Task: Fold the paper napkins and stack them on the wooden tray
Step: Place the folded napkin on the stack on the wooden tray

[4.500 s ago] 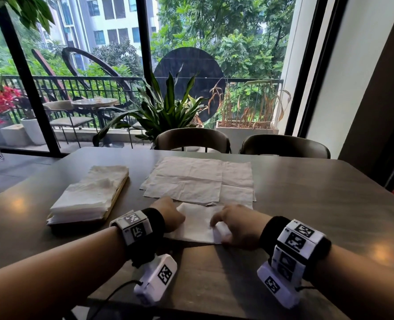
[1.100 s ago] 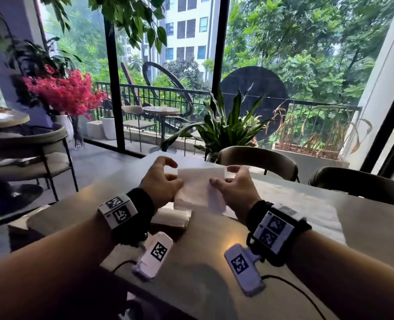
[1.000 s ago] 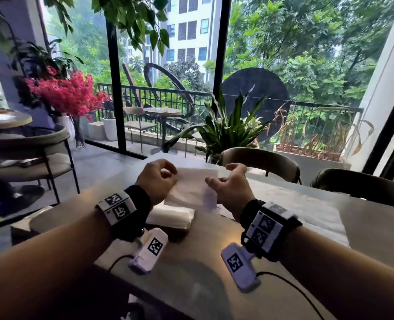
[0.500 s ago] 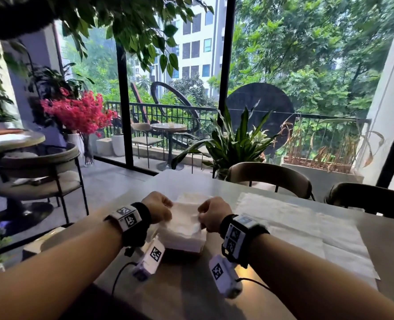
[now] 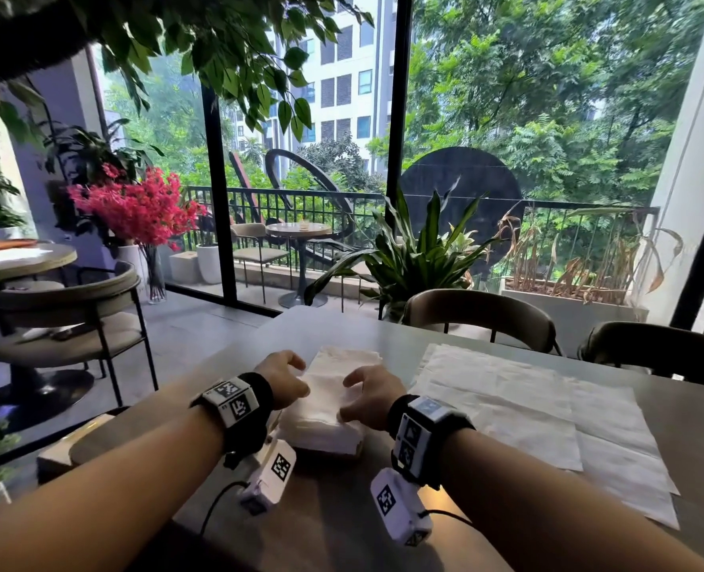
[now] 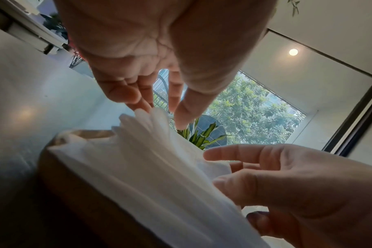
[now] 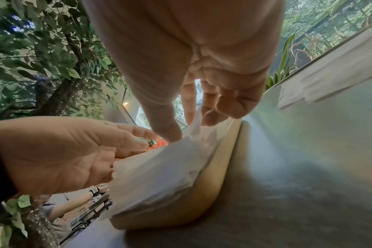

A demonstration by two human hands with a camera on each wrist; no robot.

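White tissue-thin paper all squared up: the stack of folded napkins [image 5: 326, 410] sits on the wooden tray [image 7: 214, 181] at the near left of the table [image 5: 342, 509]. You only see the tray's pale rim peeking out under the pile in the wrist views. Both hands bracket the stack, left hand [image 5: 281, 381] on its left edge and right hand [image 5: 368, 396] on its right, I'd guess so the newest napkin lands lined up with the ones under it and doesn't slide off.

Left hand looks relaxed and spread, fingertips [image 6: 138, 100] just brushing the top layers, gripping nothing. On the right hand, the thumb [image 7: 166, 132] and fingers seem to be pinching a bit of the top sheet's corner, but it's pretty light, could be letting go.

Off to the right, the unfolded napkins [image 5: 519, 410] lie flat and overlapping, close enough to grab the next one, so there's plenty left to do.

Compared to about a second ago: back then both hands held one folded napkin up in the air above the table. Now it's down on the pile and the hands have dropped to tray level on either side. Half a second ago they were fists on it, now looser
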